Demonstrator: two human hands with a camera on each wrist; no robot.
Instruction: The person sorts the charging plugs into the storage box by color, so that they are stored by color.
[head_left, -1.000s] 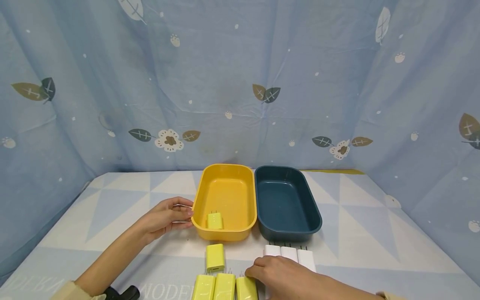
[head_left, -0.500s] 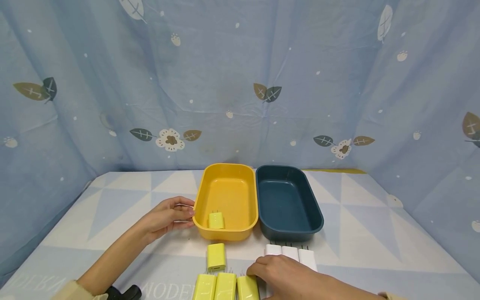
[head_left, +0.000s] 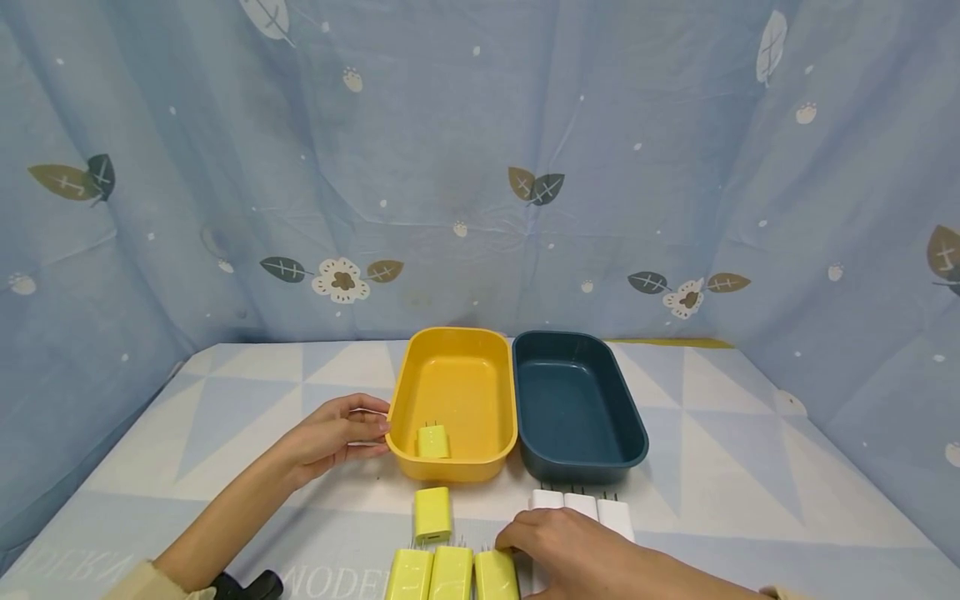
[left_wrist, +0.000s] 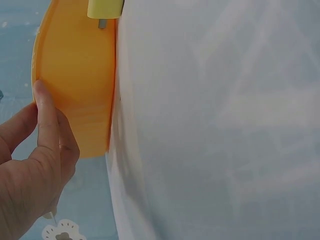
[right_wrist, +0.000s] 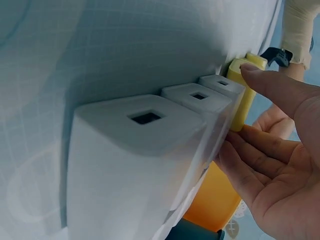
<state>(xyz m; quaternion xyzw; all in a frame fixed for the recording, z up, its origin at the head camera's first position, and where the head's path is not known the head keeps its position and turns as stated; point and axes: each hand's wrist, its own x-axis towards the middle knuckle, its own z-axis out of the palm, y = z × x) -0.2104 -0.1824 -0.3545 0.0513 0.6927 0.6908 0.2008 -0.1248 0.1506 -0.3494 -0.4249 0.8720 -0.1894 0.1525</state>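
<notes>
My left hand (head_left: 333,437) rests at the left side of the yellow bin (head_left: 457,375), fingertips touching its rim, as the left wrist view also shows. A yellow charger (head_left: 432,442) with two prongs lies in that bin. My right hand (head_left: 562,550) pinches another yellow charger (head_left: 495,575), the rightmost of a front row, thumb on its port end and fingers at the other end in the right wrist view. Beside it are two yellow chargers (head_left: 430,575), with one yellow charger (head_left: 432,514) behind them. White chargers (right_wrist: 135,150) stand close by the right hand, partly hidden by it in the head view.
A dark blue bin (head_left: 577,408) stands against the yellow bin's right side. Three white chargers (head_left: 579,505) lie in front of it, prongs toward the bin. A patterned blue curtain (head_left: 450,167) closes off the back. A black strap (head_left: 247,586) shows by the left sleeve.
</notes>
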